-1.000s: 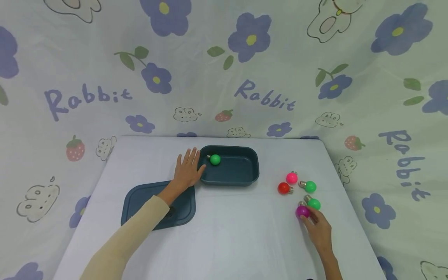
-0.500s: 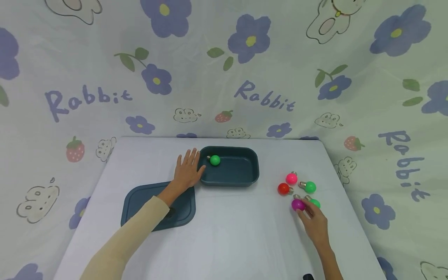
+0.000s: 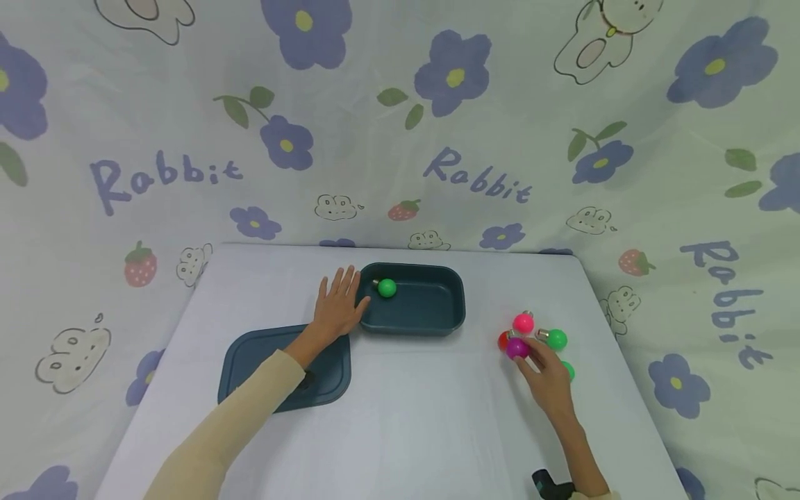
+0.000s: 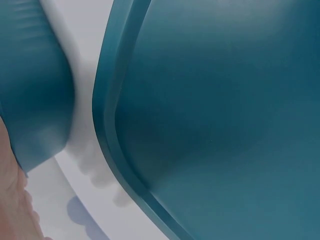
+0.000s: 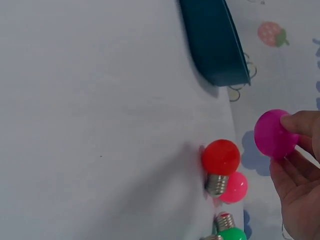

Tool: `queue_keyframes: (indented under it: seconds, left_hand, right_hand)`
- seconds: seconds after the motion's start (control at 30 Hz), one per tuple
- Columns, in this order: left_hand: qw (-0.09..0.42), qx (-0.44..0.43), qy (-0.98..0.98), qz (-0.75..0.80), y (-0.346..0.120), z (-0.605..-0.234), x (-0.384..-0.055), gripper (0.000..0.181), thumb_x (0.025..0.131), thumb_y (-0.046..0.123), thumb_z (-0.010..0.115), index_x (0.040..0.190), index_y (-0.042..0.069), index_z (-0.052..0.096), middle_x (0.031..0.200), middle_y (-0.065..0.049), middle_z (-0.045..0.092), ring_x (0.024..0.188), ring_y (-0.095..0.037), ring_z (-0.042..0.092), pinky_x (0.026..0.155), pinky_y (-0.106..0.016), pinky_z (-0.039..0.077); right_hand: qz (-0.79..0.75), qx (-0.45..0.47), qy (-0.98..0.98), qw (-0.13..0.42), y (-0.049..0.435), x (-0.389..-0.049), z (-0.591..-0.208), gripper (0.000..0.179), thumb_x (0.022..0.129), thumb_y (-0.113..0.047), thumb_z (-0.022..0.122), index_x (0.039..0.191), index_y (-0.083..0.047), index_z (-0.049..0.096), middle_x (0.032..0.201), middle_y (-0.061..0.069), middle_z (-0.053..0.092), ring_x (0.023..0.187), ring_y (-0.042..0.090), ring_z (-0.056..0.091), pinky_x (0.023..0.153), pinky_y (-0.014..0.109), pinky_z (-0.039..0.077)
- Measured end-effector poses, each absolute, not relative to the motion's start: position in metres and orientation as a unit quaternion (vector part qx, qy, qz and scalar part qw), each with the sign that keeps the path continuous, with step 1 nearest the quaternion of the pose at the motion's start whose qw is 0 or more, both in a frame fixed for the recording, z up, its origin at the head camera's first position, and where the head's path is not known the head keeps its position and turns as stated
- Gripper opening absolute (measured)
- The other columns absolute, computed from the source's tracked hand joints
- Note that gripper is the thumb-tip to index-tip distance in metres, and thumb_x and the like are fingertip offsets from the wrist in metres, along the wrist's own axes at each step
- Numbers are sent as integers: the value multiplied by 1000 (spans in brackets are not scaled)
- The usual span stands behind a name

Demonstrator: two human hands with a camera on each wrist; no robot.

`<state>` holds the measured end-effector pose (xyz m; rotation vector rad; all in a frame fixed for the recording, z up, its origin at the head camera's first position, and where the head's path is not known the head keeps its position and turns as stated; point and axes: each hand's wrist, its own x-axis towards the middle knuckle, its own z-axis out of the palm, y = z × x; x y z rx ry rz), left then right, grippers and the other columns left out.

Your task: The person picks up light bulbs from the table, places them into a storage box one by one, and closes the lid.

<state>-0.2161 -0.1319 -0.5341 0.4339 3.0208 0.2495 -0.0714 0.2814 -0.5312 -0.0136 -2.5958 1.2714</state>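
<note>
In the head view, the left hand is resting against the left side of a dark teal container, its fingers straight and slightly spread. A green bulb is lying inside, near the left end. A matching lid is lying on the desk, partly under the left forearm. The right hand is pinching a purple bulb between thumb and fingers, partly covering a red bulb; a pink bulb and two more green bulbs are lying close by.

In the left wrist view, the lid is filling the right side, and the container's wall is showing at upper left, beside the hand's edge.

In the right wrist view, thumb and fingers are clasping the purple bulb; the red bulb is lying just beside the pink one.
</note>
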Motion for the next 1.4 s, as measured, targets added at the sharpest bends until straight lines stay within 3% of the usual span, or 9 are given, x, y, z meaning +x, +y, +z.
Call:
queue_keyframes:
  seconds: [0.1,0.2,0.5,0.83,1.13,1.4]
  left_hand:
    - [40,141,986,82,-131,-534,-216,69,108,45,34,159,2,19,166,-15,10,151,-34,6,118,-56,2]
    - [41,142,986,80,-131,-534,-216,69,108,46,33,159,2,17,166,-15,9,151,-34,7,118,-56,1]
    - [42,144,986,77,-133,-536,-216,70,108,46,33,159,2,15,166,-15,7,151,-34,6,118,-57,0]
    - [47,140,986,79,-133,-537,-216,70,108,46,32,160,2,14,166,-14,4,152,-33,2,118,-56,-2]
    - [54,136,986,76,-131,-537,-217,71,108,47,32,160,3,11,166,-14,3,152,-32,0,118,-55,-4]
    - [35,147,984,97,-133,-533,-214,69,108,46,29,159,0,17,166,-16,9,152,-32,3,118,-55,0]
  right_hand:
    - [444,11,-886,131,277,-79,-529,47,85,8,74,129,2,61,129,19,61,123,36,57,94,14,41]
    - [447,24,-884,138,273,-87,-528,47,84,10,75,129,3,62,127,20,62,121,36,58,94,16,42]
    - [415,38,-901,122,254,-106,-516,48,86,-1,77,132,-5,63,128,17,63,119,36,59,92,48,51]
    - [446,94,-882,118,234,-129,-514,45,88,1,76,131,-2,63,128,16,63,120,33,60,95,38,49]
    - [461,97,-877,89,213,-148,-516,46,87,1,76,131,-2,64,130,15,63,123,32,59,96,43,49]
    - [477,125,-867,74,192,-165,-522,48,87,1,76,132,-2,63,131,17,62,122,34,58,94,46,51]
